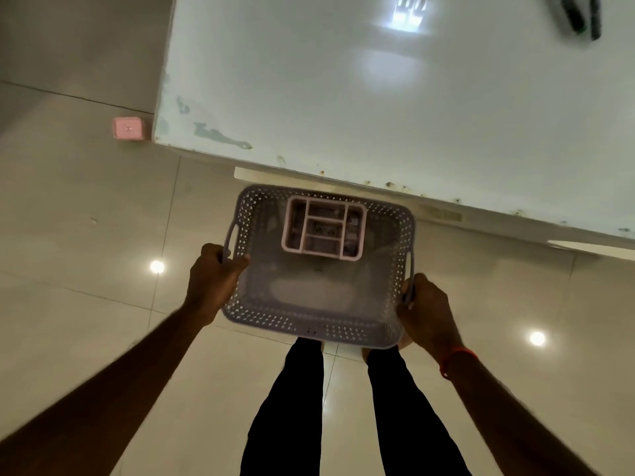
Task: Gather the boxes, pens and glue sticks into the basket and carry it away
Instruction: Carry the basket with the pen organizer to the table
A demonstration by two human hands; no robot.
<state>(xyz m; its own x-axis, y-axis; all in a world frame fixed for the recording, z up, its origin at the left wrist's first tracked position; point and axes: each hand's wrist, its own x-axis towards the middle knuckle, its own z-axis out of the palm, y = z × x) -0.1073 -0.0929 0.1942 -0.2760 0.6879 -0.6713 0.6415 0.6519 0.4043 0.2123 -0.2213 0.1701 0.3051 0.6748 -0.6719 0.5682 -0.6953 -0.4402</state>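
Observation:
A lilac perforated basket (309, 324) hangs in the air over the floor, just in front of the white table's near edge. My left hand (213, 273) grips its left handle and my right hand (424, 304) grips its right handle. Inside, at the far end, sits a pink box with several compartments (324, 228); small items lie in the compartments, too blurred to name. The rest of the basket's floor looks bare.
The white table (343, 97) fills the upper right, with dark objects (580, 15) at its far right corner. A small pink block (127, 128) lies on the tiled floor left of the table. My legs (343, 407) stand below the basket.

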